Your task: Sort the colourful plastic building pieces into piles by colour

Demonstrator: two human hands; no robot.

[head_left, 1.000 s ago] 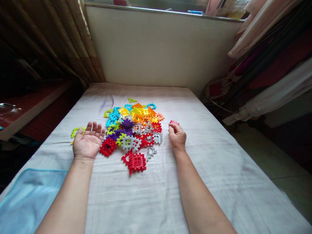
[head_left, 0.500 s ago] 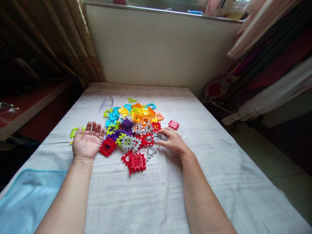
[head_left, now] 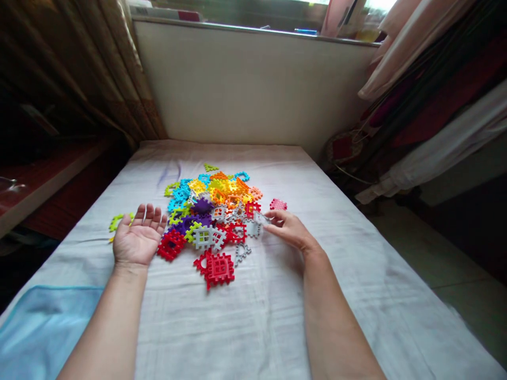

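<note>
A pile of colourful interlocking plastic building tiles (head_left: 219, 184) lies on the sheet between my hands. My left hand (head_left: 137, 240) rests palm up at the pile's left side, fingers stretched out and nothing in them, close to a red tile (head_left: 171, 245). At the right edge, my right hand (head_left: 291, 231) pinches a light grey building tile (head_left: 260, 218) between thumb and fingers; its outline is blurred. Another grey tile (head_left: 252, 228) lies just below it. Nearer to me are red tiles (head_left: 221, 269) and a grey arched tile (head_left: 242, 253).
A pink tile (head_left: 278, 204) lies apart on the right, and a lime green tile (head_left: 118, 221) beyond my left thumb. A light blue cloth (head_left: 51, 327) covers the sheet's near left corner. Curtains (head_left: 99, 68) hang at left, clothes (head_left: 428, 105) at right, behind a low wall (head_left: 237, 84).
My right hand has drawn slightly right, away from the pile, with the grey building tile at its fingertips. My left hand stays open in place. The camera view has shifted a little.
</note>
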